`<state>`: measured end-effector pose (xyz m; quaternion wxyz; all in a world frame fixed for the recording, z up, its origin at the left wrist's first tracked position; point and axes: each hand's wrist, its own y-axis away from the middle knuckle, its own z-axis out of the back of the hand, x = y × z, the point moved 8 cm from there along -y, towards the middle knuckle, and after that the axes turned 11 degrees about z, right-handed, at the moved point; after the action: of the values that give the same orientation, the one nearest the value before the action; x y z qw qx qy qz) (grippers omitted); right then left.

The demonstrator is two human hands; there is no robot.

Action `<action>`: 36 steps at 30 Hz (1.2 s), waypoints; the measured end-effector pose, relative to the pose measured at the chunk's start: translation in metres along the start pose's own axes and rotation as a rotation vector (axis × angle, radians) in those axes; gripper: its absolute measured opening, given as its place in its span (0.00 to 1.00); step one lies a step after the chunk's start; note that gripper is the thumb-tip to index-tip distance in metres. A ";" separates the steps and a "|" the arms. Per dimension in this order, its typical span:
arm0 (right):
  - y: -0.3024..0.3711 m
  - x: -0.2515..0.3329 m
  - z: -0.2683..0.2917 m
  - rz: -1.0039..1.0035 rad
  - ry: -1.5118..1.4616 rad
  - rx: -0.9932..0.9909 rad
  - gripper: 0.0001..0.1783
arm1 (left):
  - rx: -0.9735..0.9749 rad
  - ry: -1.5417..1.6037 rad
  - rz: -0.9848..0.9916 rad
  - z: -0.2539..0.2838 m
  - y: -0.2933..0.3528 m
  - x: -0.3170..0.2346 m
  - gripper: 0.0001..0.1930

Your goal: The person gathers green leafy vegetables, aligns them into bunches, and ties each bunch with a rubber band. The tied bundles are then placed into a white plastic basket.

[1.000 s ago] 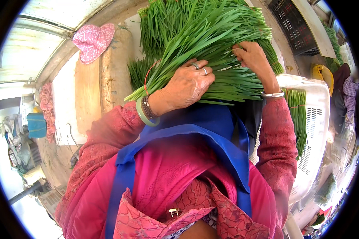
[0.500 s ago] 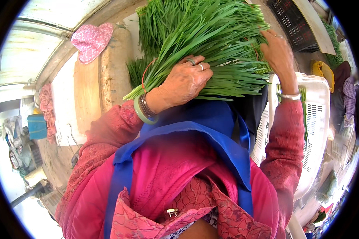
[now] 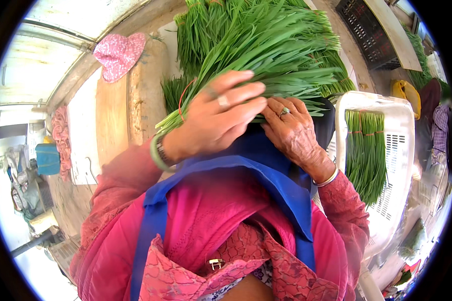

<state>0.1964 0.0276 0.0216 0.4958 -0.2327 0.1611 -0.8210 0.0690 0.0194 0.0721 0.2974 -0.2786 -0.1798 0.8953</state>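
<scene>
Since the earlier frame the right hand (image 3: pixel 291 133) has dropped from the far edge of the large bunch of long green chive-like leaves (image 3: pixel 266 55) and now presses beneath it, fingers curled. Left hand (image 3: pixel 216 118) lies across the stems, fingers loosely bent over them. Beyond, a white slotted plastic crate (image 3: pixel 402 150) holds tied bundles (image 3: pixel 365 150).

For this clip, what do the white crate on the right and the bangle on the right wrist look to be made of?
The white crate looks like moulded plastic: smooth, matt white walls with regular rows of slots, holding tied green bunches. The bangle on the right hand seems to be metal, probably silver-toned: a thin band with a bright shine, though its exact metal cannot be told.
</scene>
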 end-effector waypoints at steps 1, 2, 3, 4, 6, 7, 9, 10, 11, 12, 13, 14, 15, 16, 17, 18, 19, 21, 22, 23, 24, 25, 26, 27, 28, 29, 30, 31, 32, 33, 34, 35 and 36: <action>0.000 -0.001 0.001 0.006 0.004 0.003 0.19 | -0.053 -0.046 0.001 0.021 0.002 -0.001 0.24; 0.001 -0.002 0.001 0.013 0.008 0.007 0.19 | -0.107 -0.092 0.003 0.036 0.008 -0.001 0.27; 0.003 -0.003 0.001 0.019 0.012 0.012 0.19 | -0.018 -0.144 0.196 0.034 0.013 0.013 0.34; 0.004 -0.002 0.002 0.025 0.007 0.016 0.19 | 0.071 -0.197 0.393 0.034 0.022 0.027 0.42; 0.008 -0.001 0.002 0.030 -0.003 0.021 0.19 | 0.303 -0.275 0.467 0.011 0.059 0.056 0.59; 0.010 -0.001 0.001 0.028 -0.006 0.033 0.20 | 0.374 -0.246 0.499 0.003 0.076 0.068 0.61; 0.012 0.001 -0.002 0.027 -0.007 0.059 0.21 | 0.555 -0.167 0.636 -0.003 0.092 0.087 0.64; 0.010 0.002 0.001 0.000 -0.002 0.072 0.22 | 0.592 -0.038 0.700 -0.006 0.095 0.094 0.64; 0.006 0.004 0.007 -0.028 0.004 0.085 0.23 | 0.628 0.092 0.762 -0.011 0.099 0.100 0.63; 0.001 0.008 0.013 -0.057 0.010 0.098 0.24 | 0.662 0.224 0.821 -0.016 0.104 0.104 0.62; -0.010 0.015 0.025 -0.040 0.018 0.055 0.26 | 0.637 0.318 0.826 -0.019 0.104 0.108 0.61; -0.021 0.024 0.035 -0.022 0.026 0.012 0.28 | 0.611 0.410 0.830 -0.023 0.104 0.110 0.59; -0.027 0.033 0.037 0.039 -0.019 -0.020 0.32 | 0.584 0.503 0.833 -0.024 0.101 0.111 0.58; -0.034 0.044 0.032 0.114 0.001 -0.026 0.30 | 0.616 0.610 0.891 -0.028 0.100 0.114 0.57; -0.041 0.052 0.026 0.181 -0.022 -0.033 0.29 | 0.642 0.710 0.955 -0.027 0.097 0.114 0.56; -0.047 0.058 0.021 0.249 -0.044 -0.040 0.28 | 0.667 0.811 1.019 -0.024 0.093 0.112 0.55; -0.053 0.060 0.018 0.269 -0.027 -0.054 0.28 | 0.711 0.980 1.004 -0.019 0.082 0.102 0.46; -0.065 0.062 0.015 0.308 0.005 -0.089 0.29 | 0.722 1.185 1.176 0.000 0.068 0.091 0.41; -0.073 0.062 0.018 0.322 0.027 -0.111 0.29 | 0.723 1.287 1.261 0.006 0.064 0.089 0.38; -0.081 0.061 0.020 0.336 0.051 -0.133 0.30 | 0.669 1.286 1.326 0.012 0.068 0.099 0.32; -0.088 0.060 0.024 0.350 0.075 -0.155 0.31 | 0.578 1.275 1.215 0.019 0.054 0.098 0.31; -0.095 0.056 0.034 0.345 0.044 -0.172 0.31 | 0.482 1.262 1.100 0.027 0.033 0.090 0.29; -0.102 0.053 0.047 0.367 0.118 -0.235 0.35 | 0.388 1.244 0.984 0.037 0.018 0.084 0.28; -0.107 0.046 0.059 0.368 0.089 -0.276 0.38 | 0.415 1.344 0.901 0.041 0.006 0.080 0.28; -0.111 0.038 0.073 0.369 0.066 -0.317 0.41 | 0.454 1.444 0.819 0.046 -0.008 0.076 0.29; -0.114 0.027 0.090 0.330 -0.013 -0.372 0.48 | 0.498 1.544 0.740 0.050 -0.020 0.072 0.30; -0.117 0.020 0.113 0.275 0.088 -0.436 0.47 | 0.605 1.443 0.682 0.059 -0.038 0.076 0.31; -0.119 -0.009 0.125 0.027 -0.160 -0.375 0.41 | 0.707 1.340 0.608 0.064 -0.056 0.082 0.33; -0.121 -0.019 0.143 -0.065 -0.312 -0.424 0.39 | 0.799 1.238 0.525 0.071 -0.074 0.085 0.34; -0.124 -0.028 0.161 -0.155 -0.463 -0.488 0.36 | 0.506 0.987 0.519 0.081 -0.087 0.097 0.38; -0.125 -0.037 0.173 -0.202 -0.536 -0.508 0.35 | 0.225 0.742 0.499 0.091 -0.099 0.100 0.43; -0.127 -0.043 0.185 -0.248 -0.614 -0.533 0.34 | 0.241 0.571 0.412 0.091 -0.111 0.087 0.48; -0.127 -0.051 0.198 -0.297 -0.689 -0.563 0.33 | 0.186 0.615 0.339 0.085 -0.122 0.070 0.49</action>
<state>0.2306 0.1245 0.2391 0.3152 -0.6377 0.1686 -0.6823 0.0233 0.1428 0.1701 0.2088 -0.5325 0.0493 0.8188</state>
